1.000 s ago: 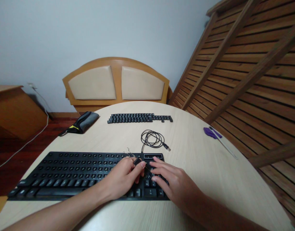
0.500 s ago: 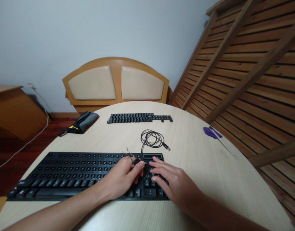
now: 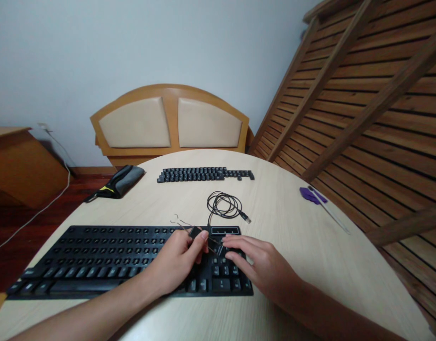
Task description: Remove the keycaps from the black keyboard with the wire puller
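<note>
My left hand [image 3: 180,255] is closed round the black handle of a wire keycap puller [image 3: 195,232]. One pair of its hooked wires sticks out up and left, while the other pair reaches right to a black keycap [image 3: 219,249] over the number pad. My right hand [image 3: 258,260] hovers at that keycap, thumb and fingers apart, tips at its right edge; firm contact cannot be made out. Beneath both hands lies a black keyboard [image 3: 107,246], its upper rows stripped to bare switch stems, with caps on the lower rows and part of the number pad.
Removed keycaps [image 3: 192,174] stand in rows at the table's far side. Behind the keyboard lies its coiled USB cable [image 3: 225,204]. A dark folded pouch [image 3: 120,182] is at left; a purple cloth [image 3: 312,195] with a thin white-handled stick [image 3: 329,213] is at right.
My left hand has drawn slightly left and up with the puller, and a keycap now shows at its wire end. My right hand's fingers have come closer together beside that cap.
</note>
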A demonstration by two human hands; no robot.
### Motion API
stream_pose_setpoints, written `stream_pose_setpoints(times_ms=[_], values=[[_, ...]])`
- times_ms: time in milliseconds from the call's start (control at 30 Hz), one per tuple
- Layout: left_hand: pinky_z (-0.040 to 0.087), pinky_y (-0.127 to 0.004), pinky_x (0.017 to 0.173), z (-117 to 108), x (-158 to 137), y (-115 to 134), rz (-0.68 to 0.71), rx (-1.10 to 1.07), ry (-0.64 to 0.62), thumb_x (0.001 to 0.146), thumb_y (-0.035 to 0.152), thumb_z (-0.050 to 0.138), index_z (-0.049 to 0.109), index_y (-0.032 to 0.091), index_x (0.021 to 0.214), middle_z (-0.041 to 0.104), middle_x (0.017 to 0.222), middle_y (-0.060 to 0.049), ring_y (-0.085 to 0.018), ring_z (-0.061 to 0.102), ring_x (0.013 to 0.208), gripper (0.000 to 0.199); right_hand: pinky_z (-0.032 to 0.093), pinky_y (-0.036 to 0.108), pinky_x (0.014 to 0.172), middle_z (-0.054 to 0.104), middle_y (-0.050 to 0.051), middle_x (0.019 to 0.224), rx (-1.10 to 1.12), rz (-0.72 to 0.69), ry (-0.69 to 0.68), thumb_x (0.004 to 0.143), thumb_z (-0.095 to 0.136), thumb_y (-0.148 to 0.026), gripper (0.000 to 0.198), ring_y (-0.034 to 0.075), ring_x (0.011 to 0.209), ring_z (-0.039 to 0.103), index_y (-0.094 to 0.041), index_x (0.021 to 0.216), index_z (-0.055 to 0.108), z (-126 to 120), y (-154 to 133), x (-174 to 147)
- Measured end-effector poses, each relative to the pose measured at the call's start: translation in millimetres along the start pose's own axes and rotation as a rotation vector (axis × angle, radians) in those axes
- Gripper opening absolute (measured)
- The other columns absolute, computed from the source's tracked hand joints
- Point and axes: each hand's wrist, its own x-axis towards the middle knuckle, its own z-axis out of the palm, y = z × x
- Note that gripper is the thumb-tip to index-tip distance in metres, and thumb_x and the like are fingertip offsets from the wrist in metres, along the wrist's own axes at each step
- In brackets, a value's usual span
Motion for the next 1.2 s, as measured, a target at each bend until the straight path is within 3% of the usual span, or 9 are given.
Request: stream_pose_setpoints(times_ms=[267, 533, 933, 1200], values=[[0.042, -0.027, 0.063, 0.6, -0.5, -2.1, 0.068, -0.060, 0.002, 0.097, 0.046, 0.037, 0.064, 0.016, 0.078, 0.059, 0.064, 0.000, -0.016, 0.056, 0.064, 0.044, 0.054, 0.036, 0.083, 0.073, 0.003, 0.097, -0.147, 0.194, 0.046, 0.091, 0.060, -0.025, 0.012, 0.020, 0.092, 0.069, -0.022, 0.100, 0.068, -27.7, 29.9, 10.9], [0.042, -0.028, 0.067, -1.1, -0.8, -0.3, 0.074, -0.055, -0.009, 0.098, 0.045, 0.037, 0.065, 0.015, 0.083, 0.061, 0.070, -0.002, -0.017, 0.056, 0.068, 0.043, 0.053, 0.036, 0.081, 0.075, 0.002, 0.098, -0.189, 0.402, 0.068, 0.089, 0.061, -0.030, 0.015, 0.022, 0.091, 0.070, -0.024, 0.100, 0.069, -36.6, 63.7, 14.0], [0.043, -0.029, 0.068, -0.7, -1.3, -2.2, 0.075, -0.062, -0.015, 0.098, 0.045, 0.037, 0.065, 0.016, 0.083, 0.062, 0.070, -0.002, -0.017, 0.058, 0.069, 0.043, 0.050, 0.038, 0.088, 0.073, 0.005, 0.106, -0.307, 0.416, 0.044, 0.089, 0.058, -0.024, 0.019, 0.024, 0.100, 0.066, -0.022, 0.104, 0.070, -38.9, 75.6, 15.2], [0.043, -0.028, 0.066, 0.9, -1.2, -0.5, 0.076, -0.040, -0.025, 0.097, 0.046, 0.037, 0.064, 0.016, 0.083, 0.062, 0.069, -0.002, -0.017, 0.057, 0.067, 0.044, 0.051, 0.031, 0.081, 0.074, 0.004, 0.101, -0.410, 0.409, 0.075, 0.089, 0.059, -0.022, 0.017, 0.021, 0.092, 0.068, -0.019, 0.101, 0.071, -38.0, 80.5, 20.5]])
